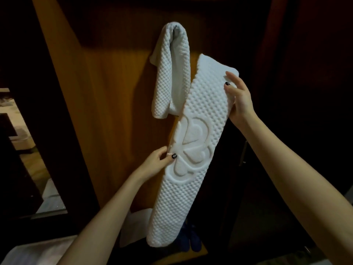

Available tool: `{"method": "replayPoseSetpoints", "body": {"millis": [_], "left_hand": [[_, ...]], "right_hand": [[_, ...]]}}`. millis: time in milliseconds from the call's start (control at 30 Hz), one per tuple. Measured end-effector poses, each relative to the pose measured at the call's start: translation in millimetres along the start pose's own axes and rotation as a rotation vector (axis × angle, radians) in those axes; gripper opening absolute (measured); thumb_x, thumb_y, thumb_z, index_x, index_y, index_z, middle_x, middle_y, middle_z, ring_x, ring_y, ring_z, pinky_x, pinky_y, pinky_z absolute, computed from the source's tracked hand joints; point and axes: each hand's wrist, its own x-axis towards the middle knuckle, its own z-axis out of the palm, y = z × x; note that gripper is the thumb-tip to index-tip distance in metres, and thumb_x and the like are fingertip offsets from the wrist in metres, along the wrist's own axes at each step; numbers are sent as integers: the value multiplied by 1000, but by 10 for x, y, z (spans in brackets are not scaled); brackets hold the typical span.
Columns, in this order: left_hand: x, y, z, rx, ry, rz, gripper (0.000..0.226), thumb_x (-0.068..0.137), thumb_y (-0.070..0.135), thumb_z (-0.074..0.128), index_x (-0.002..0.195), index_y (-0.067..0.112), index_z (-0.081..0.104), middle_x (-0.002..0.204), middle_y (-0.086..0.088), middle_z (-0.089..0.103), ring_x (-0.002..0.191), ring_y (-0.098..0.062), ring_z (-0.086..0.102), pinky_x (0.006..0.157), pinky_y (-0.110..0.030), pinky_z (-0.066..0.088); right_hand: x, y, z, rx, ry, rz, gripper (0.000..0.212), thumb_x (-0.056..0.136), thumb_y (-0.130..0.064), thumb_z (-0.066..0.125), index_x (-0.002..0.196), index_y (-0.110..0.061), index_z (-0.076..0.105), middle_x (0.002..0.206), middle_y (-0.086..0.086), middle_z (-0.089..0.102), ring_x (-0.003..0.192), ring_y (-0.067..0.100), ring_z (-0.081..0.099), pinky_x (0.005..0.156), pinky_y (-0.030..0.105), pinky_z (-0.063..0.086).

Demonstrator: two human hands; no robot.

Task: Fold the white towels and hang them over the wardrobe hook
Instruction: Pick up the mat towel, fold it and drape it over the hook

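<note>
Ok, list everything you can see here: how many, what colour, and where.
hanging towel: one, white, draped over the hook at the top of the door
hook: one, grey metal, mostly covered by the hanging towel
held towel: one, white with a raised clover motif, folded into a long strip, in front of the door, right of the hanging towel
wardrobe door: one, orange-brown wood, behind both towels
blue thing: one, dark blue, low down by the held towel's bottom end; cannot tell what it is
left hand: one, dark-painted nails, pinches the held towel's left edge beside the motif
right hand: one, dark-painted nails, grips the held towel's upper right edge
</note>
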Motion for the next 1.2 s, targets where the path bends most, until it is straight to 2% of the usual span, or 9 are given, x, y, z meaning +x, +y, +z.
{"method": "replayPoseSetpoints", "body": {"millis": [167, 233, 333, 467, 667, 833, 933, 1100, 1200], "left_hand": [[243, 360, -223, -119, 58, 115, 57, 84, 46, 64, 129, 14, 51, 119, -2, 64, 103, -7, 64, 81, -21, 53], [363, 566, -338, -139, 90, 171, 41, 92, 33, 58, 130, 28, 44, 112, 9, 63, 95, 5, 64, 76, -16, 52], [527, 882, -506, -69, 94, 245, 27, 95, 23, 51, 122, 20, 54, 100, 9, 67, 95, -7, 66, 75, -20, 52], [739, 1253, -623, -68, 95, 314, 19, 97, 20, 50, 115, 20, 57, 95, 12, 70, 90, -5, 67, 71, -18, 52], [1071, 1546, -676, -42, 84, 353, 15, 96, 21, 51, 109, 22, 58, 95, 10, 71, 92, -9, 68, 70, -21, 53], [1291, 1726, -629, -146, -16, 334, 23, 97, 21, 48, 117, 26, 57, 113, 1, 68, 103, -18, 66, 79, -27, 55], [1397, 1752, -653, -138, -52, 281, 21, 97, 23, 47, 115, 20, 59, 109, -1, 70, 98, -18, 68, 76, -28, 57], [1521, 1646, -801, -92, -229, 171, 54, 61, 51, 77, 95, 10, 67, 90, -3, 74, 82, -15, 71, 66, -22, 55], [1601, 1576, -803, -36, -305, 100, 41, 42, 49, 85, 58, 18, 65, 50, 6, 59, 44, 0, 54, 44, -10, 40]], "right_hand": [[125, -200, -4, -160, -65, -119, 56, 87, -1, 62, 133, -30, 49, 133, -7, 46, 118, 17, 55, 89, 32, 54], [178, -286, 24, -129, -100, -124, 66, 85, 5, 62, 134, -36, 45, 134, -4, 41, 120, 21, 53, 92, 39, 54], [229, -364, 96, 61, -7, -90, 59, 89, 3, 56, 134, -33, 44, 124, 7, 48, 103, 23, 60, 82, 40, 53], [244, -275, 178, 101, -30, 31, 56, 95, -17, 55, 144, -33, 33, 117, -4, 51, 96, 17, 61, 77, 37, 53], [440, -136, 212, 291, -143, 173, 46, 88, -37, 65, 129, -39, 44, 146, 12, 43, 113, 35, 63, 99, 55, 47], [527, -121, 305, 283, -127, 274, 26, 94, -40, 56, 97, -16, 68, 90, 4, 73, 81, 19, 71, 74, 35, 60], [699, -148, 270, 211, -77, 208, 23, 94, -26, 57, 111, -12, 62, 85, 3, 65, 71, 14, 63, 58, 27, 54], [989, -448, 312, 87, -32, -102, 17, 93, -4, 50, 100, -19, 54, 91, 4, 56, 68, 13, 58, 53, 24, 50], [1165, -579, 337, 93, -78, -153, 16, 93, -4, 51, 100, -19, 53, 90, 3, 58, 65, 11, 62, 57, 27, 51]]}}
